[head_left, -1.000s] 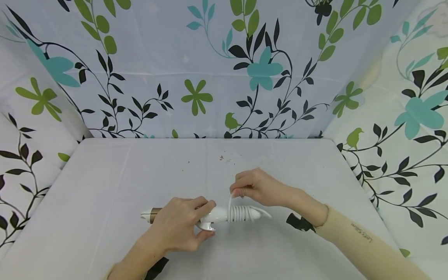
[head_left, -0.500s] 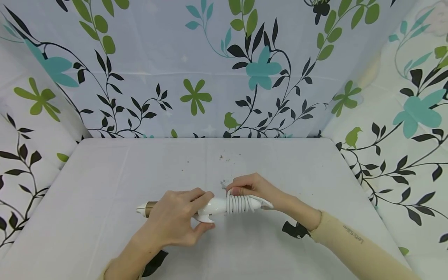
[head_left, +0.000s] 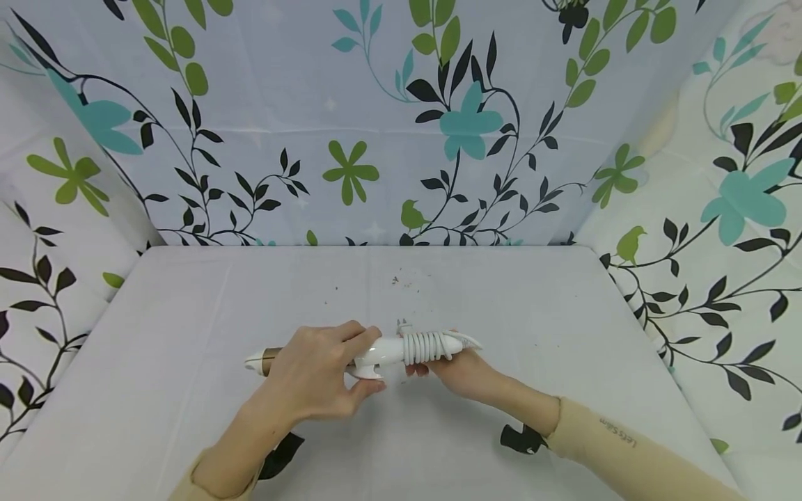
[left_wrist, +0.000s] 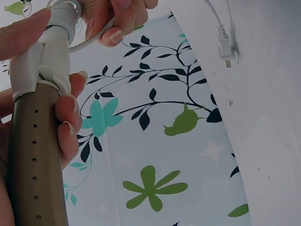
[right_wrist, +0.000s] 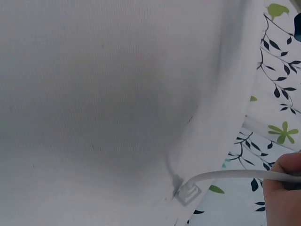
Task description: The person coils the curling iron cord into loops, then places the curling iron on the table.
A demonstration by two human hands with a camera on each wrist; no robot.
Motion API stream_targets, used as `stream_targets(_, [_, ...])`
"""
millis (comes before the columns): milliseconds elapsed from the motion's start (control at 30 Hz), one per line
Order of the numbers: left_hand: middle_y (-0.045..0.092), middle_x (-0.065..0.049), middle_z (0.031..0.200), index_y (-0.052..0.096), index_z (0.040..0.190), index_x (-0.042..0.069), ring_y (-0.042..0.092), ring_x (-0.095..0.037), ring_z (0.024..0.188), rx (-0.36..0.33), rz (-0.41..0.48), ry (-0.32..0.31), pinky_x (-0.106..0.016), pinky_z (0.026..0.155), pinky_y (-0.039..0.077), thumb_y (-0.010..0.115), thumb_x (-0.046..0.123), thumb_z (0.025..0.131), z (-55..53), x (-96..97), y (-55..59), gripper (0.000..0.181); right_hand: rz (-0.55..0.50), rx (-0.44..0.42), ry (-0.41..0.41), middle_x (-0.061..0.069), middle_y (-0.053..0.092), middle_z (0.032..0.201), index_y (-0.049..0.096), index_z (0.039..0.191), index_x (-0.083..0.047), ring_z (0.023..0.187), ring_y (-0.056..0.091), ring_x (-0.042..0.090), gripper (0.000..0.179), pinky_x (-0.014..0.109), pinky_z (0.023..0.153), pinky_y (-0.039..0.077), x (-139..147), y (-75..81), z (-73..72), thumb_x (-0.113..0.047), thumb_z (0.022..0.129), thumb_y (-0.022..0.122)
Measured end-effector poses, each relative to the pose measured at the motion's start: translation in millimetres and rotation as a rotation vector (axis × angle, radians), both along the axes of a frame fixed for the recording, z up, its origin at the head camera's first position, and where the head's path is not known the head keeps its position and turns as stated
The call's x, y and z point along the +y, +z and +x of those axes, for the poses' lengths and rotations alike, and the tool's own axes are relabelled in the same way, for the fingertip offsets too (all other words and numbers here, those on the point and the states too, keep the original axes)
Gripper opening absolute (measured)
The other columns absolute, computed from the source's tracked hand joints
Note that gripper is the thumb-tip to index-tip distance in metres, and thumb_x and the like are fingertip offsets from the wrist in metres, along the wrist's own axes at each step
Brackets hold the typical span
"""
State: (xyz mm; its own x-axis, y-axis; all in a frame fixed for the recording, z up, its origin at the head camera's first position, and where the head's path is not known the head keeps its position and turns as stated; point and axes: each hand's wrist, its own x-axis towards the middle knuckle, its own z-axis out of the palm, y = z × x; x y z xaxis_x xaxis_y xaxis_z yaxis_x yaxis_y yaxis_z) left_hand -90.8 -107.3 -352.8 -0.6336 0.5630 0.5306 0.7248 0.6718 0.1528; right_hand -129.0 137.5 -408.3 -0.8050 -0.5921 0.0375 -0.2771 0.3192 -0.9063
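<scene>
A curling iron with a white handle (head_left: 390, 351) and a bronze barrel (left_wrist: 37, 155) is held level above the table. My left hand (head_left: 319, 372) grips it around the barrel and clamp lever, fingers over the top and thumb below. Several turns of white cord (head_left: 426, 348) wrap the handle. My right hand (head_left: 470, 376) is beneath the wrapped part, partly hidden by it. In the right wrist view its fingers (right_wrist: 284, 188) pinch the loose cord (right_wrist: 235, 174). The plug (right_wrist: 189, 193) dangles from that length, showing beyond the handle in the head view.
A white-covered table (head_left: 263, 292) lies below, with small brown crumbs (head_left: 396, 281) toward its far side. Leaf-patterned cloth (head_left: 351, 174) hangs behind it and along both sides. Black straps (head_left: 523, 440) hang at the wrists.
My right hand has gone from above the handle to beneath it, taking the cord around. The curling iron has risen slightly in view, and the plug now shows beyond it.
</scene>
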Motion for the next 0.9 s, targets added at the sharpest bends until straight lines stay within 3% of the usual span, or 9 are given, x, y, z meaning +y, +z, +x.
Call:
stream_targets(100, [0.072,0.002,0.091,0.070,0.104,0.012,0.058,-0.006,0.059,-0.009,-0.006,0.014,-0.020,0.052,0.044,0.087,0.038,0.066,-3.3,0.0,-2.4,0.049,-0.042,-0.031,-0.027,0.012,0.067,0.080,0.066,0.095,-0.002,0.071,0.057,0.011,0.017,0.031,0.071,0.052,-4.8,-5.8,3.8,-0.009,0.102,0.052])
stream_targets(333, [0.072,0.002,0.091,0.070,0.103,0.012,0.055,-0.007,0.057,-0.003,-0.016,0.035,-0.021,0.051,0.042,0.087,0.040,0.066,-11.4,-1.2,-5.5,0.050,-0.217,-0.043,-0.025,0.014,0.064,0.078,0.064,0.104,0.000,0.065,0.057,0.013,0.019,0.027,0.064,0.052,-14.3,-16.4,12.2,-0.012,0.105,0.049])
stream_targets(733, [0.071,0.002,0.089,0.070,0.102,0.012,0.049,-0.005,0.054,-0.014,-0.035,0.053,-0.021,0.051,0.040,0.088,0.040,0.066,-25.1,-4.2,-11.8,0.049,-0.127,-0.112,-0.076,0.015,0.065,0.074,0.066,0.110,0.008,0.062,0.060,0.009,0.031,0.025,0.062,0.054,-21.4,-16.8,29.2,-0.018,0.106,0.048])
stream_targets(900, [0.071,0.002,0.089,0.069,0.101,0.012,0.046,-0.005,0.053,-0.027,-0.050,0.055,-0.020,0.050,0.038,0.087,0.040,0.066,-31.2,-3.7,-13.8,0.048,-0.117,-0.118,-0.081,0.015,0.065,0.070,0.067,0.099,0.004,0.058,0.060,0.010,0.029,0.027,0.058,0.054,-23.1,-15.1,34.4,-0.019,0.105,0.051])
